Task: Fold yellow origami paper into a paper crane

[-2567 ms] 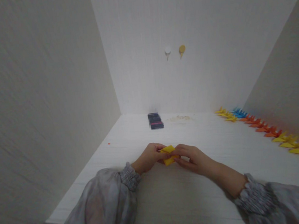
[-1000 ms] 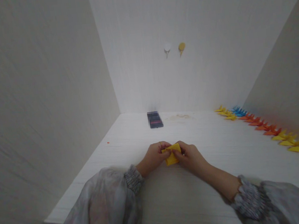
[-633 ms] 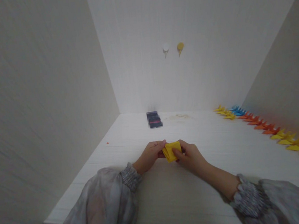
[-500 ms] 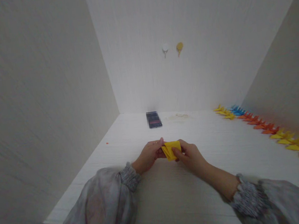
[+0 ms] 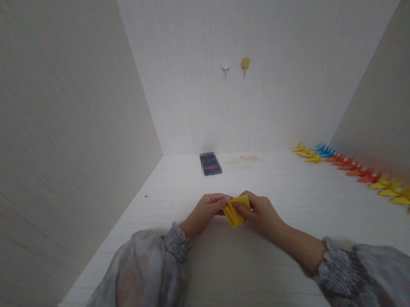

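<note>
A folded piece of yellow origami paper (image 5: 236, 215) is held between my two hands, over the middle of the white table. My left hand (image 5: 209, 210) pinches its upper left corner, thumb on top; a ring shows on one finger. From the other side my right hand (image 5: 260, 211) grips the paper, with the thumb lying across its front and the other fingers mostly hidden behind it. Fold layers show along the paper's left edge.
A dark phone (image 5: 211, 163) lies near the back wall. Folded paper cranes in yellow, blue and orange (image 5: 348, 164) line the right side. Two hooks (image 5: 245, 63) are on the back wall. A tiny orange scrap (image 5: 146, 196) sits on the table (image 5: 178, 176) at left.
The yellow paper has tilted, its lower corner now a little lower. My left thumb has come down onto its upper left corner, and my right thumb has shifted slightly left.
</note>
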{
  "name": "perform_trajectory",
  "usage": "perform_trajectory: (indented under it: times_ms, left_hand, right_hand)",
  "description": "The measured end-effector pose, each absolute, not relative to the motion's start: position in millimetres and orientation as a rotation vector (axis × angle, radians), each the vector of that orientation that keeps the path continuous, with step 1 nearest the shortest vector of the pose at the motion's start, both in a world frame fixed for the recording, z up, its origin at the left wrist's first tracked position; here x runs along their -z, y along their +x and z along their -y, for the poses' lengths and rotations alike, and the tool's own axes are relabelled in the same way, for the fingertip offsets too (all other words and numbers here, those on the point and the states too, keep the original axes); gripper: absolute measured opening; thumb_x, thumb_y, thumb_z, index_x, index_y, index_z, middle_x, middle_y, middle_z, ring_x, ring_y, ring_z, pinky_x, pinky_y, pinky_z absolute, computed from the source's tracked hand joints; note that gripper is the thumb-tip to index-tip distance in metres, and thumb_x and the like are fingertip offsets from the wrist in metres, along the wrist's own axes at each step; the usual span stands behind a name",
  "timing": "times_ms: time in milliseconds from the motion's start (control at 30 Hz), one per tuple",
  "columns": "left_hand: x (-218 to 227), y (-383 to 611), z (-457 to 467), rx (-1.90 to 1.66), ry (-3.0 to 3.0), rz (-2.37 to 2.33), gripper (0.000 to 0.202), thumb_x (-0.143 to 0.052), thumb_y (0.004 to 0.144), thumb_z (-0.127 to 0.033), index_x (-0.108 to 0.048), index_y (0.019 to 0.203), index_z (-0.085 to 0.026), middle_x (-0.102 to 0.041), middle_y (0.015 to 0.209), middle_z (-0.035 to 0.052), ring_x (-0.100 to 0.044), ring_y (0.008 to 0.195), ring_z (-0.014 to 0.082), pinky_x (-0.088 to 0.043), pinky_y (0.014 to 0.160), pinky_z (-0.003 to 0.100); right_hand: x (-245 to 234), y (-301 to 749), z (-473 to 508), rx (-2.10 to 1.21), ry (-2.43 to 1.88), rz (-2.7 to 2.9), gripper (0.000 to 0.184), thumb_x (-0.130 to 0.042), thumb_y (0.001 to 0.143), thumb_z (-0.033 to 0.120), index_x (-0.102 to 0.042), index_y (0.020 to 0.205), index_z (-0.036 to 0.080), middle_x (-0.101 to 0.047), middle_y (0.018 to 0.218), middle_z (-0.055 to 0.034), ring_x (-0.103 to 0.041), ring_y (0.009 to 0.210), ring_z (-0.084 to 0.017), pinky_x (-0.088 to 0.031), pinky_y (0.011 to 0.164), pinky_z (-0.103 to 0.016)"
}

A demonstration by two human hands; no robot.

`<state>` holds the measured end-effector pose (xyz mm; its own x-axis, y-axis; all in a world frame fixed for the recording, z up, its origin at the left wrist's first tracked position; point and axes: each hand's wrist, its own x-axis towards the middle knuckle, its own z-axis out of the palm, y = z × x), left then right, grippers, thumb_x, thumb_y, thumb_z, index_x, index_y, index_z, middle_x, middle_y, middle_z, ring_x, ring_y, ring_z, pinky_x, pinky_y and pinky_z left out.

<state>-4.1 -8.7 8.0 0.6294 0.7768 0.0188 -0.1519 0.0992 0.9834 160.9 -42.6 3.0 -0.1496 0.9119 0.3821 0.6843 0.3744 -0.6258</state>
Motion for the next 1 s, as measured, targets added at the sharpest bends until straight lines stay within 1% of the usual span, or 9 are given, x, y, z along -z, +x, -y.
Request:
perform_trajectory:
  times_ms: [167, 300, 367, 467, 567, 767, 900, 1000]
  left_hand:
    - [-7.7, -4.6, 9.5, -0.736, 1.320, -0.582, 0.034, -0.053, 0.073, -0.037, -0.063, 0.088, -0.008, -0.063, 0.077, 0.0072, -0.057, 0.072, 0.0129, -0.043, 0.074, 0.028]
    - [-8.0, -2.9, 9.6, -0.714, 1.361, -0.608, 0.036, -0.054, 0.072, -0.039, -0.063, 0.089, -0.009, -0.063, 0.078, 0.0069, -0.057, 0.073, 0.0132, -0.042, 0.075, 0.028]
    - [-7.5, -1.7, 9.0, -0.716, 1.414, -0.648, 0.035, -0.054, 0.071, -0.040, -0.063, 0.087, -0.010, -0.062, 0.076, 0.0056, -0.055, 0.070, 0.0120, -0.041, 0.072, 0.026]
    - [-6.1, 0.0, 7.5, -0.736, 1.507, -0.720, 0.035, -0.054, 0.070, -0.041, -0.064, 0.082, -0.010, -0.061, 0.069, 0.0035, -0.052, 0.063, 0.0097, -0.039, 0.063, 0.023]
    - [-3.9, 0.8, 6.0, -0.760, 1.535, -0.761, 0.034, -0.056, 0.068, -0.041, -0.064, 0.079, -0.010, -0.060, 0.066, 0.0028, -0.050, 0.059, 0.0089, -0.038, 0.058, 0.022]
    - [-0.3, 0.1, 4.5, -0.812, 1.453, -0.819, 0.034, -0.061, 0.064, -0.040, -0.063, 0.079, -0.009, -0.061, 0.067, 0.0036, -0.051, 0.059, 0.0094, -0.039, 0.059, 0.023]
    - [-2.1, -0.7, 5.5, -0.796, 1.429, -0.801, 0.034, -0.062, 0.063, -0.039, -0.064, 0.080, -0.009, -0.063, 0.068, 0.0047, -0.054, 0.061, 0.0108, -0.042, 0.062, 0.025]
    - [-4.6, -0.9, 7.1, -0.762, 1.411, -0.767, 0.032, -0.064, 0.061, -0.036, -0.064, 0.080, -0.010, -0.064, 0.070, 0.0044, -0.056, 0.064, 0.0124, -0.044, 0.065, 0.026]
  right_hand:
    - [-2.2, 160.9, 41.7, -0.413, -1.392, 1.905, 0.022, -0.044, 0.077, 0.039, -0.052, 0.071, 0.019, -0.057, 0.058, -0.0005, -0.052, 0.052, -0.013, -0.033, 0.046, -0.021]
    - [-2.9, 161.1, 41.7, -0.391, -1.427, 1.915, 0.019, -0.046, 0.076, 0.036, -0.052, 0.070, 0.019, -0.057, 0.057, -0.0006, -0.052, 0.051, -0.013, -0.033, 0.045, -0.021]
    - [-3.9, 160.7, 42.5, -0.389, -1.435, 1.913, 0.019, -0.045, 0.076, 0.036, -0.052, 0.070, 0.019, -0.057, 0.057, -0.0006, -0.052, 0.051, -0.013, -0.032, 0.045, -0.020]
    - [-4.9, 159.6, 43.4, -0.408, -1.457, 1.897, 0.020, -0.045, 0.076, 0.037, -0.052, 0.070, 0.019, -0.057, 0.057, -0.0004, -0.052, 0.051, -0.013, -0.032, 0.044, -0.020]
    - [-4.0, 158.6, 43.0, -0.452, -1.448, 1.877, 0.022, -0.044, 0.077, 0.038, -0.051, 0.069, 0.018, -0.055, 0.056, 0.0000, -0.051, 0.051, -0.012, -0.032, 0.044, -0.020]
    - [-1.2, 158.6, 42.3, -0.586, -1.318, 1.827, 0.026, -0.039, 0.080, 0.037, -0.049, 0.068, 0.017, -0.049, 0.055, 0.0020, -0.044, 0.049, -0.009, -0.030, 0.044, -0.019]
    - [-1.8, 158.7, 42.1, -0.609, -1.290, 1.765, 0.025, -0.041, 0.079, 0.037, -0.046, 0.064, 0.017, -0.043, 0.053, 0.0040, -0.039, 0.047, -0.008, -0.028, 0.042, -0.018]
    - [-1.7, 158.9, 41.6, -0.624, -1.278, 1.727, 0.024, -0.042, 0.078, 0.037, -0.046, 0.064, 0.017, -0.041, 0.052, 0.0044, -0.037, 0.048, -0.008, -0.027, 0.042, -0.018]
